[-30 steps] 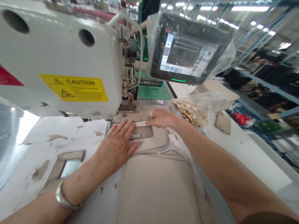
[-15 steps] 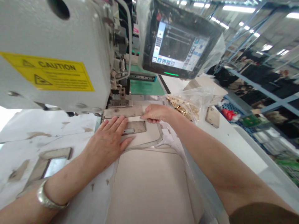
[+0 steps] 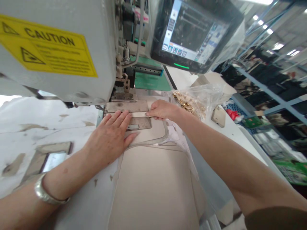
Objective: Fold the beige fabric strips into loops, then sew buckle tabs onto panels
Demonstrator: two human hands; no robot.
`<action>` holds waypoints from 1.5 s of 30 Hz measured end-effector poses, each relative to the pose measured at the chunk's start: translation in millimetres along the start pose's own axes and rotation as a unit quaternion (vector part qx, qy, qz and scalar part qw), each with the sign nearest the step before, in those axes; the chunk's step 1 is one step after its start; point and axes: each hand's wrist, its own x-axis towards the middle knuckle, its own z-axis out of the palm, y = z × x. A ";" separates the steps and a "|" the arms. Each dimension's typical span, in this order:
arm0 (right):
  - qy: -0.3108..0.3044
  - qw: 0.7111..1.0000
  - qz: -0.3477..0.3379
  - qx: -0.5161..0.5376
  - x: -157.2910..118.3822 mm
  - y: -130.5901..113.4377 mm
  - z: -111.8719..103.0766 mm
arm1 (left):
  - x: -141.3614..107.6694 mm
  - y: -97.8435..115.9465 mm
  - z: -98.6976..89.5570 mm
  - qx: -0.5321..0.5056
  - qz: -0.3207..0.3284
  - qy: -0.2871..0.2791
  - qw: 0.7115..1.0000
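A narrow cream strip [image 3: 139, 114] lies across the slot of a worn metal clamp plate [image 3: 127, 105] under the sewing machine head [image 3: 72, 19]. My right hand [image 3: 161, 110] pinches the strip's right end between thumb and fingers. Flat on the plate and the strip's left part rests my left hand [image 3: 112, 134], its fingers stretched and its thumb apart. Beneath the plate is a cream panel [image 3: 157, 129] with a rounded corner. A larger beige panel [image 3: 153, 188] spreads toward me. The strip's left end is hidden under my left fingers.
A plastic-wrapped control screen [image 3: 192, 32] hangs above the work. To the right sit a clear bag of gold-coloured hardware [image 3: 189, 103] and a phone [image 3: 218, 116]. At left, a metal frame [image 3: 51, 159] lies on the white surface. The needle area [image 3: 124, 88] stands just behind the plate.
The camera view has tilted down and shifted slightly, so the machine and screen sit higher in view. Both hands keep nearly the same places on the strip and plate.
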 end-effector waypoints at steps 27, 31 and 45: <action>0.020 0.911 0.078 0.404 -6.7 6.8 12.1 | -0.6 -3.5 4.8 -0.016 0.010 0.014 1.000; 0.032 0.917 0.078 0.390 -3.0 9.5 16.0 | -1.1 -3.8 4.9 -0.016 0.014 0.019 1.000; -0.037 0.963 0.117 0.240 -1.6 5.4 7.5 | -1.4 -7.4 7.0 0.003 0.019 0.030 0.999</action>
